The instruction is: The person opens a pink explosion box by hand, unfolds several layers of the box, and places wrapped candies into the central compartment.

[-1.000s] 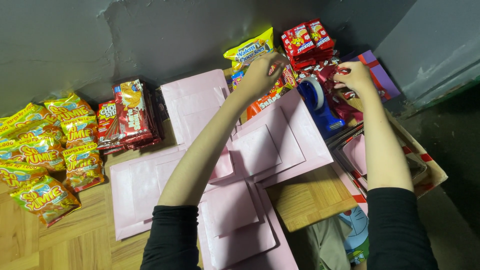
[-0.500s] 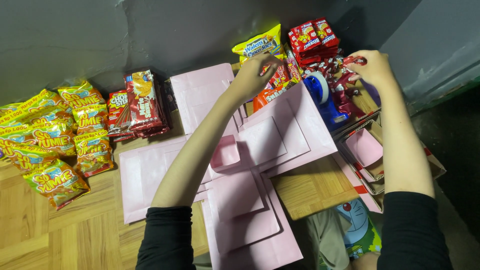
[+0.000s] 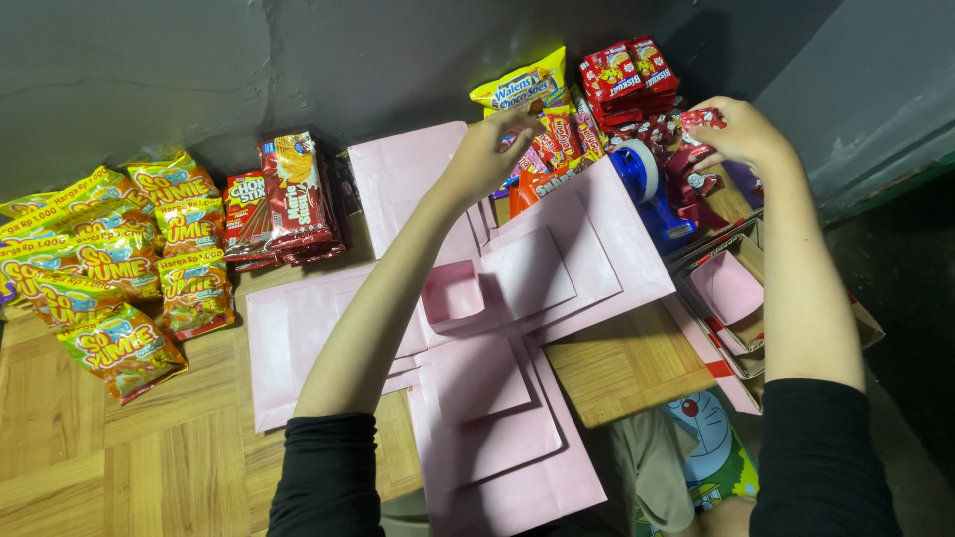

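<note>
Risk assessment. The left hand [image 3: 484, 149] reaches across the unfolded pink paper box [image 3: 517, 298] to the heap of orange and red snack packets [image 3: 545, 149] against the wall. Its forearm passes low over the small pink cube [image 3: 453, 293] at the centre of the layered flaps; a drop of the elbow on the way back could, in my judgement, crush that cube or crease a flap. The heap is loosely stacked: lifting one packet may tip the yellow snack bag [image 3: 522, 88] or the red biscuit packs [image 3: 627, 75] down onto the pink paper. The blue tape dispenser [image 3: 647, 184] sits between the two hands, just beside the right-hand flap, and either wrist could knock it.

Hand pose. The left arm is extended forward and to the right, palm down. The fingers curl onto the top of the packet heap; the grip looks partly closed, but I cannot tell whether it has a packet secured. The right hand [image 3: 741, 134] is raised near the wall corner, arm nearly straight, and its grip is clamped on a small red wrapped sweet [image 3: 699, 119] above a pile of similar red wrappers [image 3: 691, 174].

Location. The packets lie on the wood floor [image 3: 119, 447] against the grey wall [image 3: 298, 60], beyond the far edge of the pink box.
</note>
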